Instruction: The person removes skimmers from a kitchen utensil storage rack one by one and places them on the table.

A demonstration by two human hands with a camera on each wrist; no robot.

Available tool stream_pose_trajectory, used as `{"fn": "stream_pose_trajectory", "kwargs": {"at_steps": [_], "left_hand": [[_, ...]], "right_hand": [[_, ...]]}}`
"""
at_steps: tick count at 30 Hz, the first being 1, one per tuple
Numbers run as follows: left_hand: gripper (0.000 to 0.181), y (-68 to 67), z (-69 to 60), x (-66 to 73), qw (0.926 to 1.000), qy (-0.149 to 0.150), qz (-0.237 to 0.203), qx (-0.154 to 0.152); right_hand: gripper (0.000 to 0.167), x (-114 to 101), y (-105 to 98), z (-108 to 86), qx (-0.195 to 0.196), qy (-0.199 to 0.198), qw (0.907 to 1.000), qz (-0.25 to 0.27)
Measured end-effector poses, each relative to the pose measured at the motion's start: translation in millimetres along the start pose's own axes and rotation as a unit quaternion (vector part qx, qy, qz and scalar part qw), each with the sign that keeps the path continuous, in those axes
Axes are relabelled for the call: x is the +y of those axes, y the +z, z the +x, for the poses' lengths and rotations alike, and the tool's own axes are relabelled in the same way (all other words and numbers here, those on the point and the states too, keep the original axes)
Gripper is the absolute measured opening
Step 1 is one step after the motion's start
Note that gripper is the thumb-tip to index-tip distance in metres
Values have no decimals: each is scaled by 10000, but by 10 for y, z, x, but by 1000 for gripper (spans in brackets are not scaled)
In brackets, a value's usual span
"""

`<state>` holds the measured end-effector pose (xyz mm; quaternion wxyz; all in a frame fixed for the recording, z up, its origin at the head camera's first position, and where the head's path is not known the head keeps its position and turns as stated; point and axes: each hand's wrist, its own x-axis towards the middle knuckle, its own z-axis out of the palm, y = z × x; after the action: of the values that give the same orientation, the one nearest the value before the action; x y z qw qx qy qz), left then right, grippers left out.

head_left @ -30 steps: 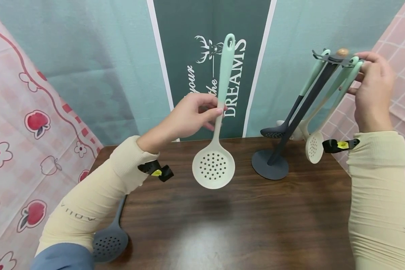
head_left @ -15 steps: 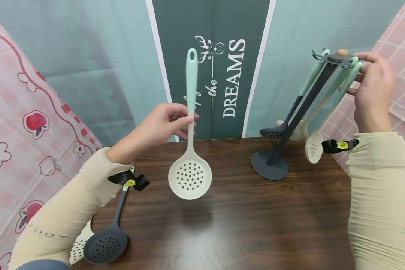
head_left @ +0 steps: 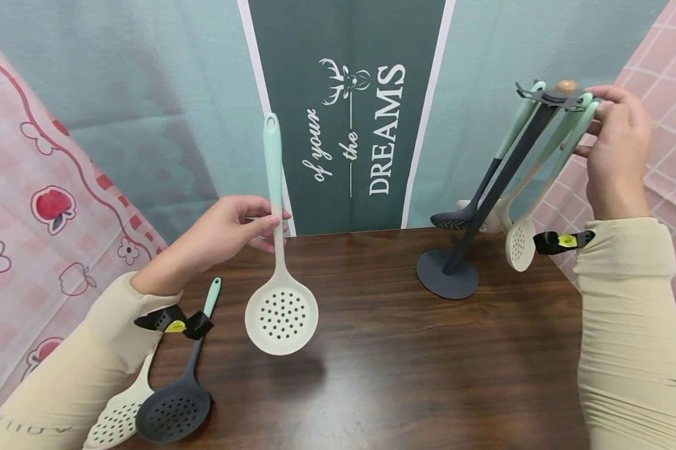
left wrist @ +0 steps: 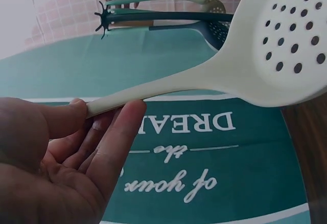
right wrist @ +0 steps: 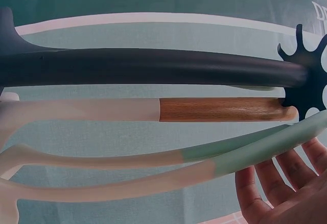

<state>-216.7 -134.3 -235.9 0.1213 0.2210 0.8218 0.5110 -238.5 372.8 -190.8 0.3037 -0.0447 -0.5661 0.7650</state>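
My left hand (head_left: 233, 228) pinches a skimmer (head_left: 281, 322) by its neck, just below the mint-green handle. The skimmer is upright above the table, its white perforated head down; the left wrist view shows thumb and fingertips on the shaft. At the right, my right hand (head_left: 619, 147) holds the green handle of a smaller white skimmer (head_left: 521, 245) near the top of a dark utensil stand (head_left: 447, 273). Its fingers pass behind that handle (right wrist: 276, 145); the thumb is hidden in the right wrist view. Several other utensils hang there, including a dark slotted spoon (head_left: 456, 219).
On the table's left lie a dark grey skimmer (head_left: 174, 412) and a white perforated turner (head_left: 115, 419), partly under my left forearm. A wooden handle (right wrist: 227, 109) hangs on the stand. The wooden table (head_left: 371, 350) meets a teal cloth backdrop (head_left: 349, 206) behind.
My left hand has carried the white skimmer leftward and lower, away from the stand. The turner and dark skimmer have come into fuller view. My right hand stays at the stand.
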Motion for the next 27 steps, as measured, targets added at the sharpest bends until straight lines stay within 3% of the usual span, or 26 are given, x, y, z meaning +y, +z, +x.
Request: {"fn": "stream_pose_trajectory", "kwargs": {"at_steps": [13,27], "left_hand": [[29,-92,-326,-395,9969,-401,-676,-78],[34,-146,-554,-691,9962,-492,-715,-116]], "right_hand": [[29,-3,6,-22,-34,-79,9998,-193],[28,-10,2,-23,15,-81,9996,-284]]}}
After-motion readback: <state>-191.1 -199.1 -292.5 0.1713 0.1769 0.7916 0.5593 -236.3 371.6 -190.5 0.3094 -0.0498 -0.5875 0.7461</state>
